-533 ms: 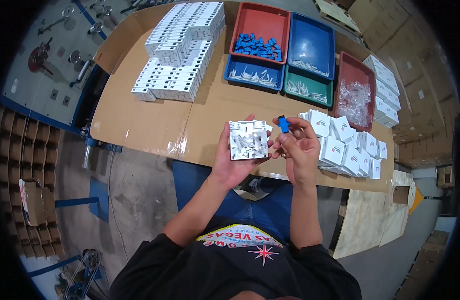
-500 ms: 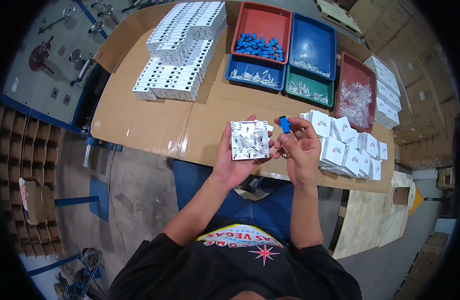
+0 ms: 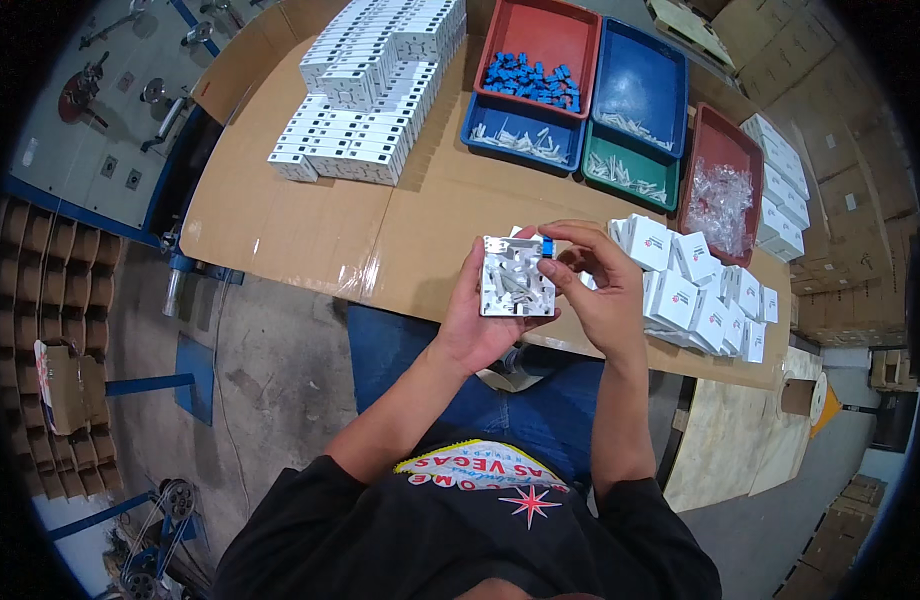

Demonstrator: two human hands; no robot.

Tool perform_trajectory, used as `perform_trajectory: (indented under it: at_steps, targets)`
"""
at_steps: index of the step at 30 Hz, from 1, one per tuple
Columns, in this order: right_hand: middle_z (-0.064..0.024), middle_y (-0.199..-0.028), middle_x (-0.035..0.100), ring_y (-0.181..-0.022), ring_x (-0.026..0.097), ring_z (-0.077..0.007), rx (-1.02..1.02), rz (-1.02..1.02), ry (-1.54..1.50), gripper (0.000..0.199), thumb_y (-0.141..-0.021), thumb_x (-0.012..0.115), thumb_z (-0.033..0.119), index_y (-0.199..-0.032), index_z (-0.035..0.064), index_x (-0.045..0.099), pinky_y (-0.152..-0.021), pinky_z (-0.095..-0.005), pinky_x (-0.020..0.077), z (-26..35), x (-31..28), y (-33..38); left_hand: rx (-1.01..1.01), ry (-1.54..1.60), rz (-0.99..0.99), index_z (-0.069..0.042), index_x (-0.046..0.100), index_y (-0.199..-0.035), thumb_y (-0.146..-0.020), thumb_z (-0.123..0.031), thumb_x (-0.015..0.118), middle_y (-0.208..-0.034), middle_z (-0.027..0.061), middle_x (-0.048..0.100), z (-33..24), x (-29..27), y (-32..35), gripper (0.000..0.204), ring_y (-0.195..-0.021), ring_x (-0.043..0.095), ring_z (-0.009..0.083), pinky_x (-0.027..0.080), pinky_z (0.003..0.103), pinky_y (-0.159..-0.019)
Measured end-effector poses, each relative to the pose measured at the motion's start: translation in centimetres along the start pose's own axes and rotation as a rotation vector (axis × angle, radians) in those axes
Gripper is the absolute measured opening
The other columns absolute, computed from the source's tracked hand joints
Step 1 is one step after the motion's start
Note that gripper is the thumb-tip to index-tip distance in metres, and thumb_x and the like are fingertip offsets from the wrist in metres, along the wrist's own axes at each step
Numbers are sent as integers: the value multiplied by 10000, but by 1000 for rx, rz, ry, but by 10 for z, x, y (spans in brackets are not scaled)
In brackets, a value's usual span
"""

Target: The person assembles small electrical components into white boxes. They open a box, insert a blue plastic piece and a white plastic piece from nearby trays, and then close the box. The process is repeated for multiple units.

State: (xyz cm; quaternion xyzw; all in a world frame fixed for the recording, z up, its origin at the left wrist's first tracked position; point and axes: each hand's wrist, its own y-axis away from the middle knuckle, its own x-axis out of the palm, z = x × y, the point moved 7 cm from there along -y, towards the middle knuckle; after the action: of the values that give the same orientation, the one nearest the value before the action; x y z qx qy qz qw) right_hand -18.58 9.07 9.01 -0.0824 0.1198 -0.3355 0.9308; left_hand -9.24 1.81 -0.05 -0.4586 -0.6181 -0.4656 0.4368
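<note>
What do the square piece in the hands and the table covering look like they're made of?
The white square base held in the left hand looks like moulded plastic: matt white, with raised ribs and small parts inside. The blue piece at the right hand fingertips looks like plastic too. The table cover looks like plain brown cardboard, with visible seams.

Left hand (image 3: 477, 325) cradling a square white plastic box (image 3: 517, 277), open side up, above the near edge of the cardboard-covered table (image 3: 310, 225). Right hand (image 3: 600, 290) pinching a small blue part (image 3: 546, 247) at the box's upper right corner. White cartons (image 3: 695, 285) heaped just right of the hands. Trays (image 3: 580, 85) of parts and stacked white boxes (image 3: 365, 85) farther back.
</note>
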Motion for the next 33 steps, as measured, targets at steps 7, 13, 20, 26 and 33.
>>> perform_trajectory:
  at_steps: [7,13,20,26,33]
  targets:
    - [-57,-1095,698,-798,608,-119,-113,-56,236,400,-808,791,2,-1196,26,696,-712,-268,499,15,0,-9,-26,-11,14,-212,417,-1555,-1055,-682,298,-1436,59,566,6,-5,0,697,-1225,612,220,534,483,-993]
    - [-58,-1064,694,-788,606,-141,-58,25,285,395,-790,809,14,-1171,22,703,-711,-287,504,14,9,-10,-41,4,-14,-175,445,-1521,-1054,-689,278,-1421,83,579,7,-3,0,714,-1260,605,231,542,480,-987]
    - [-90,-1077,691,-860,659,-207,-116,93,323,380,-795,809,26,-1161,20,709,-748,-309,529,13,19,-11,-48,-37,1,-200,507,-1466,-1049,-684,325,-1428,74,582,10,-13,0,665,-1314,578,249,469,537,-1078]
    - [-113,-1087,685,-1005,670,-295,-151,81,342,370,-778,805,52,-1134,25,709,-855,-373,531,8,22,-7,-46,-97,-14,-231,531,-1434,-1052,-673,342,-1378,46,610,10,-13,2,613,-1273,603,225,498,514,-1045]
    - [-98,-1075,695,-1030,654,-308,-150,74,367,365,-763,816,103,-1109,43,716,-915,-397,496,5,23,-6,-35,-124,-31,-243,530,-1427,-1049,-681,340,-1366,37,608,11,-16,1,610,-1271,597,209,497,494,-1038]
